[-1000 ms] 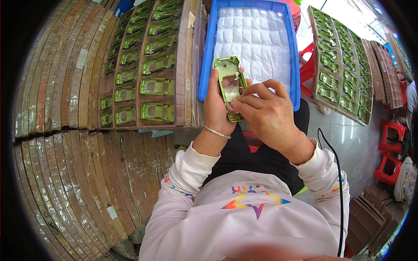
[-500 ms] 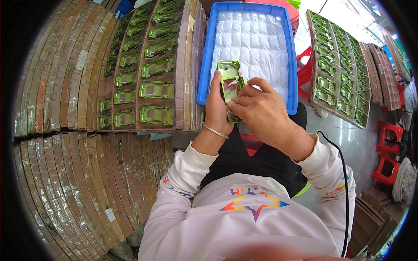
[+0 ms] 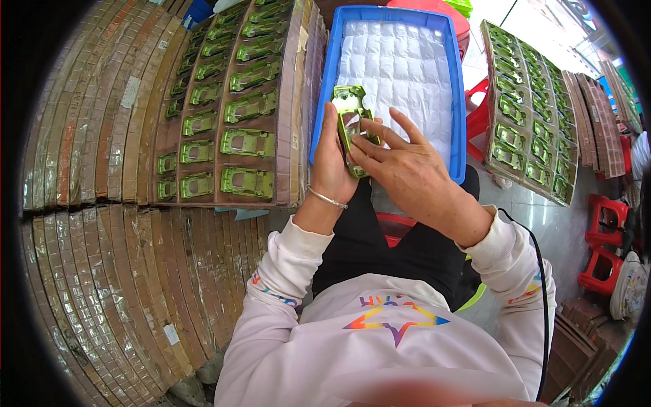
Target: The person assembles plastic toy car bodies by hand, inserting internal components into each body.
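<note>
Loads of open air over the far half of the blue tray (image 3: 458, 108), just low white packets (image 3: 400, 68) there. Near-left corner's jammed: left hand (image 3: 331, 159), green car body (image 3: 349, 100), right hand (image 3: 413, 163). Left edge hugs the cardboard stack (image 3: 291, 115), so skinny slot at best. Off the right edge, a red stool (image 3: 479, 108) blocks the gap.

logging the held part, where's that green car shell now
In the head view, the held green car shell sits above centre, in the left hand with the right hand touching it, in front of the lower left of the blue tray.
</note>
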`<move>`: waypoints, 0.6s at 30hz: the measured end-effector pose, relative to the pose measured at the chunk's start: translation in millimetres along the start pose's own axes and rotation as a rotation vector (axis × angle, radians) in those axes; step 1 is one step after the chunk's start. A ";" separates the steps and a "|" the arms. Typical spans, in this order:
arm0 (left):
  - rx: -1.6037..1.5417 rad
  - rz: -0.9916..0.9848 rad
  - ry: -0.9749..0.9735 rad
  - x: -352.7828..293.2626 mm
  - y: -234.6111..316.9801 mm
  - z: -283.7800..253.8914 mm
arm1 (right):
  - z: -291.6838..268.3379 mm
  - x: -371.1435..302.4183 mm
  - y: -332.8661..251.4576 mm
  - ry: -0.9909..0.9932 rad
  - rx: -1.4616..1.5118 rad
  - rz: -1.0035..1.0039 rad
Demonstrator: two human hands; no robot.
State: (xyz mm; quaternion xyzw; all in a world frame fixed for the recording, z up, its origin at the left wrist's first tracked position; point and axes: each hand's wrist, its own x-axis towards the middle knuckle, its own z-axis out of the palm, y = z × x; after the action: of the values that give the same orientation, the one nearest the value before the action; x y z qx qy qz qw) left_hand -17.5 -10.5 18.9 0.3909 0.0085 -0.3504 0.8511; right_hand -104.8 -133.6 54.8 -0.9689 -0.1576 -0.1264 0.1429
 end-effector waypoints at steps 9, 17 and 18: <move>0.335 0.221 0.018 -4.2 6.9 -5.8 | -3.4 -10.6 17.9 0.344 0.599 0.416; 0.922 0.611 0.075 -3.9 -8.0 -0.1 | 51.3 20.3 11.5 0.391 1.172 0.650; 0.998 0.662 0.101 -4.6 -6.8 2.8 | 51.7 22.7 9.2 0.462 1.198 0.628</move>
State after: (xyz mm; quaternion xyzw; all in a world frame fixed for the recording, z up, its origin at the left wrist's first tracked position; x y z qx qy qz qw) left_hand -25.9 -12.6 17.7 0.7414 -0.2386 -0.0093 0.6271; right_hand -70.5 -119.4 11.2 -0.6718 0.1208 -0.1729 0.7101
